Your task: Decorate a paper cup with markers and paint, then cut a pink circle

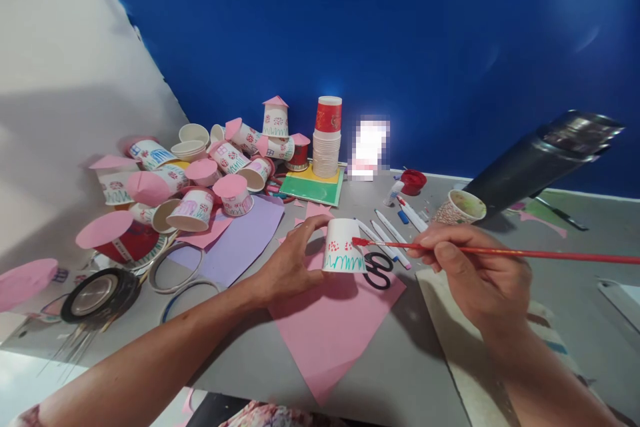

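Observation:
My left hand (293, 260) is closed around the left side of an upside-down white paper cup (343, 240), thumb near its rim and fingers behind it. Green zigzag strokes run along the cup's lower edge, with red dots above them. In my right hand (480, 273) is a red-handled paintbrush (540, 253), pinched near the bristles. Its red-coated tip touches or nearly touches the cup's right side. Beneath the cup lies a pink paper sheet (330, 340), and black-handled scissors (379, 271) rest just to its right.
Many decorated cups with pink paper tops (200, 203) crowd the left. A cup stack (327, 140) stands at the back. Felt pens (390, 230), a red paint pot (413, 180), a patterned cup (460, 207) and a dark cylinder (540, 160) are to the right. Tape rolls (177, 267) lie at left.

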`<state>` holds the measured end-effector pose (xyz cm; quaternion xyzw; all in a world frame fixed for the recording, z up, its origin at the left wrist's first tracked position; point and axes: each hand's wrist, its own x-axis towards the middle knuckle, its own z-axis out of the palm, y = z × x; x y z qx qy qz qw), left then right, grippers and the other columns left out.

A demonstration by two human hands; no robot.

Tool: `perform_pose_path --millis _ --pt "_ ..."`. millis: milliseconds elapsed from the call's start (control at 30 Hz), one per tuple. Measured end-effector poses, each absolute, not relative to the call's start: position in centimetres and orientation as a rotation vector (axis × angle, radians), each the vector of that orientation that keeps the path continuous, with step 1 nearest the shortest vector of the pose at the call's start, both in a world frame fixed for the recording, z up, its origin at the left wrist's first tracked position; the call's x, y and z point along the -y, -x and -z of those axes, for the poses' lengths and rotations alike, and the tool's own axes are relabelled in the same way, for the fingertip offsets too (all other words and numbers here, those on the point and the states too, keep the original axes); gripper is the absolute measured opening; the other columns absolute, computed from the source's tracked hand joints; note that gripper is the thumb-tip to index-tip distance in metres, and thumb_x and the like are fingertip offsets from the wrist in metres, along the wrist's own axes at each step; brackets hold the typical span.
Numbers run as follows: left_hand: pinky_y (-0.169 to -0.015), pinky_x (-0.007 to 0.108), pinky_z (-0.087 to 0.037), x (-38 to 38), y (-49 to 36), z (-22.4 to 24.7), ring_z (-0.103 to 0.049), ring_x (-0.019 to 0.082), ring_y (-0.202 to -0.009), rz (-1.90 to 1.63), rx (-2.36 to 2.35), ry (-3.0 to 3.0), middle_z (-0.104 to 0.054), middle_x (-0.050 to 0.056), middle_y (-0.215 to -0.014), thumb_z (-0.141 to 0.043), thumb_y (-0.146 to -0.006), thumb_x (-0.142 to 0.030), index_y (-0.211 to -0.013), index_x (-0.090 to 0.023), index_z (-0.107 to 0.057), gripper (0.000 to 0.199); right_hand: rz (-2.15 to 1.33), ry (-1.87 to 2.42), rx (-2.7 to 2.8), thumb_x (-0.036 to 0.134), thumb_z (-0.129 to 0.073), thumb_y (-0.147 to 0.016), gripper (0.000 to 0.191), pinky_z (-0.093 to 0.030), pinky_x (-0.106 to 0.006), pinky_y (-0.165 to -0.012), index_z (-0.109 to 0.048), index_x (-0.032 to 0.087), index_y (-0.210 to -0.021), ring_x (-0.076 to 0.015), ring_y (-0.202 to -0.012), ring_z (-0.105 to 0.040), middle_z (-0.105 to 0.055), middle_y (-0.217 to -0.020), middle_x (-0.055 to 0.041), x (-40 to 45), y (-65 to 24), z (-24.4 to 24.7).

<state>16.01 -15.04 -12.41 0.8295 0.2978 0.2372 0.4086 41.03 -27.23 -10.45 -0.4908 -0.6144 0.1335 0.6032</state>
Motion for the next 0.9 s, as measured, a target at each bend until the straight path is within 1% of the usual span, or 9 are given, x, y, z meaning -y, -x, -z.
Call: perform_pose_path --millis 233,467,700,900 --pt "-0.116 0.048 -0.047 14.91 -16.06 12.53 -0.055 0.028 -0.135 -0.589 -0.752 -2.067 -0.057 0.01 -0.146 -0.073 -0.07 -0.01 -0.139 -0.024 -0.046 0.076 -0.313 1.139 1.416 0.025 -0.061 -0.102 0.015 -0.048 -0.029 -0.056 -0.076 0.026 -0.098 -0.0179 -0.072 -0.071 -0.076 -0.084 -0.0024 27.15 -40.82 10.25" --pt "-0.117 0.05 -0.046 15.09 -16.03 12.28 -0.056 0.03 -0.136 -0.566 -0.74 -2.079 -0.059 0.009 -0.146 -0.073 -0.07 -0.01 -0.139 -0.027 -0.048 0.075 -0.312 1.143 1.43 0.025 -0.061 -0.101 0.017 -0.051 -0.03 -0.056 -0.076 0.026 -0.094 -0.0172 -0.067 -0.068 -0.076 -0.081 -0.0026 27.05 -40.35 9.68" --pt "-0.117 0.052 -0.047 15.02 -16.01 12.34 -0.056 0.031 -0.137 -0.574 -0.736 -2.094 -0.06 0.01 -0.145 -0.077 -0.074 -0.017 -0.14 -0.027 -0.048 0.072 -0.289 1.157 1.391 0.029 -0.063 -0.1 0.016 -0.052 -0.03 -0.054 -0.077 0.026 -0.093 -0.019 -0.068 -0.07 -0.077 -0.082 -0.0033 27.08 -40.62 9.89" --pt "-0.118 0.053 -0.046 14.92 -15.94 12.5 -0.055 0.031 -0.138 -0.56 -0.745 -2.103 -0.057 0.01 -0.148 -0.076 -0.074 -0.016 -0.141 -0.026 -0.047 0.075 -0.311 1.12 1.407 0.023 -0.063 -0.101 0.015 -0.054 -0.027 -0.057 -0.077 0.026 -0.096 -0.0166 -0.07 -0.072 -0.076 -0.081 -0.0017 26.97 -40.44 9.73"
